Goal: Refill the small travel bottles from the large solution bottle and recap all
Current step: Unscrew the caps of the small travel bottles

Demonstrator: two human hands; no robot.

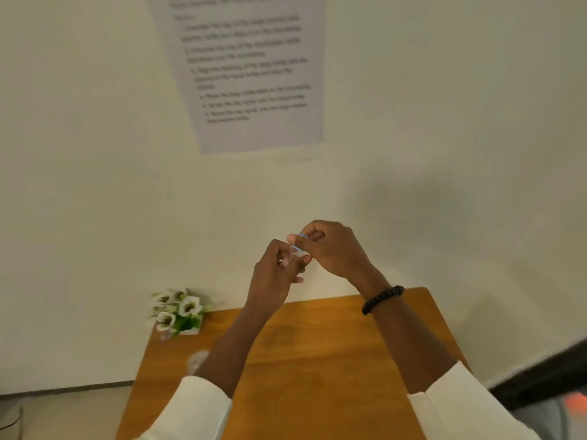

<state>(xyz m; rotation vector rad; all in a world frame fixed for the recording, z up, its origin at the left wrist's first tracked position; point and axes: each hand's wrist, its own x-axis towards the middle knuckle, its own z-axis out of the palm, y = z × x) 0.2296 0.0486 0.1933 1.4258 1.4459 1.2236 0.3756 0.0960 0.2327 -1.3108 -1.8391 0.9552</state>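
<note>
A small travel bottle (287,260) (clear, partly hidden) is gripped in the curled left hand (276,274) above the bench (317,344); its pale blue cap (300,242) is pinched by the right hand (330,249).

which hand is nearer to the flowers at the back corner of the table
Left. The left hand is held up above the table's far edge, up and right of the flowers. The right hand is farther right, beyond the left.
</note>
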